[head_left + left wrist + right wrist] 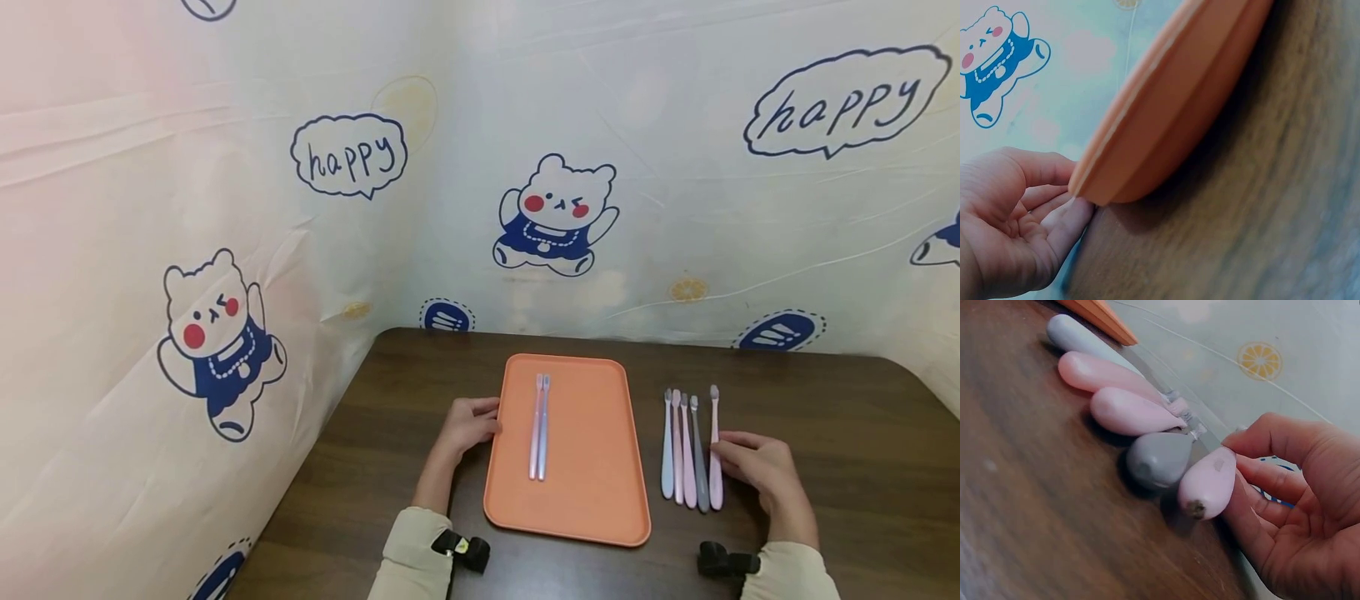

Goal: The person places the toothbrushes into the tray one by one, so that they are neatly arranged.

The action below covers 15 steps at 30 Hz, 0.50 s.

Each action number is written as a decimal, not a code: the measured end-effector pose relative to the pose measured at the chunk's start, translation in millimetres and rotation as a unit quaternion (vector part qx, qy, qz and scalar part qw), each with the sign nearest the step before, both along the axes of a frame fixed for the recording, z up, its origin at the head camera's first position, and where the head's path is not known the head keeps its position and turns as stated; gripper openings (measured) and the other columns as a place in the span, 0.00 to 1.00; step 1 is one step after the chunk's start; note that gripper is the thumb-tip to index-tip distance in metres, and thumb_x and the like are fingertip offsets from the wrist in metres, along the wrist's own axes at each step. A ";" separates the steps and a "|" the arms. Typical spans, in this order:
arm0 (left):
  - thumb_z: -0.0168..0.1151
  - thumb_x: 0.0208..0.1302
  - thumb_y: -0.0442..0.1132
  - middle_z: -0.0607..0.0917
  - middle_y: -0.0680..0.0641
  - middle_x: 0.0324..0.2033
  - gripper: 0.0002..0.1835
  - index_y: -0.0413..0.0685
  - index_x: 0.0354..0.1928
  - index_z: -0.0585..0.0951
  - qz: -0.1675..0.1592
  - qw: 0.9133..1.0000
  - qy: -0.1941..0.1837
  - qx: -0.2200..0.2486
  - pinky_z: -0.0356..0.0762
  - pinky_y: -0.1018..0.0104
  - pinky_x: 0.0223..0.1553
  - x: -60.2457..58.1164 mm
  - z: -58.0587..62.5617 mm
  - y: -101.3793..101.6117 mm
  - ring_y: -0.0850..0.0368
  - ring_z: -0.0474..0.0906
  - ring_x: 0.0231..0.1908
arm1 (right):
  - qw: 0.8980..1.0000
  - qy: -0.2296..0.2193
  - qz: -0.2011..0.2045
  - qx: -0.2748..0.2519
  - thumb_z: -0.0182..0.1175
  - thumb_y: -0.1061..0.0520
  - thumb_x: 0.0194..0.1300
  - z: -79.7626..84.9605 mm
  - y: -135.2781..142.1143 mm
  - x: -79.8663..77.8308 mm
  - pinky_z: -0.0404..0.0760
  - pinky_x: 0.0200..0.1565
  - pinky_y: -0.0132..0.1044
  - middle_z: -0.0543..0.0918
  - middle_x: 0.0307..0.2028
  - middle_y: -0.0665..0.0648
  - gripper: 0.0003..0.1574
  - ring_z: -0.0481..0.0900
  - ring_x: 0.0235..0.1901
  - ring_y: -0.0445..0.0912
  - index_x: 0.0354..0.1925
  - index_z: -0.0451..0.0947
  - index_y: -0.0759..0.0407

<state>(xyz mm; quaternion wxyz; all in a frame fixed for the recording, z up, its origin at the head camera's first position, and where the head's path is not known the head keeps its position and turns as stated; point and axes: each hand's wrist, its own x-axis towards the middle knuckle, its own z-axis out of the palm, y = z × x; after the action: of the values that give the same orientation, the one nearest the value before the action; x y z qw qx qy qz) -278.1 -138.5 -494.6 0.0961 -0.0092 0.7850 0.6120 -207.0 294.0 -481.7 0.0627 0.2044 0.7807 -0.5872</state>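
On the left side, my left hand [470, 427] pinches the rim of an orange tray [592, 450] between thumb and fingers. Two toothbrushes, one pink [535, 433] and one blue [543, 433], lie side by side on the tray, bristle ends away from me. My right hand [761, 467] pinches a pale pink toothbrush [1207, 484] by its thick handle. Just left of it, a grey toothbrush [1157, 459], two pink toothbrushes, one of them paler [1129, 411], and a light blue toothbrush [1085, 340] lie in a row on the table.
The dark wooden table [862, 408] extends around the tray. Behind it and at the left hangs a pale sheet [465, 167] printed with cartoon bears and speech bubbles. Black straps [727, 560] circle both wrists.
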 end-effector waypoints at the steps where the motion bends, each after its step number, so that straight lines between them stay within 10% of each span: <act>1: 0.65 0.55 0.26 0.83 0.32 0.59 0.29 0.33 0.62 0.80 0.000 1.000 0.000 0.001 0.88 0.55 0.47 0.0 0.3 0.1 0.45 0.86 0.55 | 1.000 0.001 0.001 -0.008 0.64 0.55 0.68 -0.2 0.8 0.1 0.85 0.35 0.26 0.82 0.30 0.38 0.35 0.81 0.29 0.31 0.63 0.70 0.79; 15: 0.65 0.55 0.26 0.83 0.32 0.59 0.29 0.33 0.62 0.79 0.000 1.000 -0.001 0.002 0.88 0.55 0.47 -0.4 0.2 0.1 0.45 0.85 0.56 | 0.998 0.014 0.009 -0.062 0.64 0.57 0.69 8.2 0.4 -1.8 0.86 0.38 0.26 0.82 0.30 0.36 0.35 0.83 0.32 0.30 0.66 0.69 0.78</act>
<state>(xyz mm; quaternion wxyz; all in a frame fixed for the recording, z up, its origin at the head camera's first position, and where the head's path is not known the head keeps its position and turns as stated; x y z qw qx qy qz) -278.5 -138.4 -494.5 0.0969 -0.0090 0.7839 0.6132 -208.9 294.3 -473.5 0.0698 0.1851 0.7456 -0.6363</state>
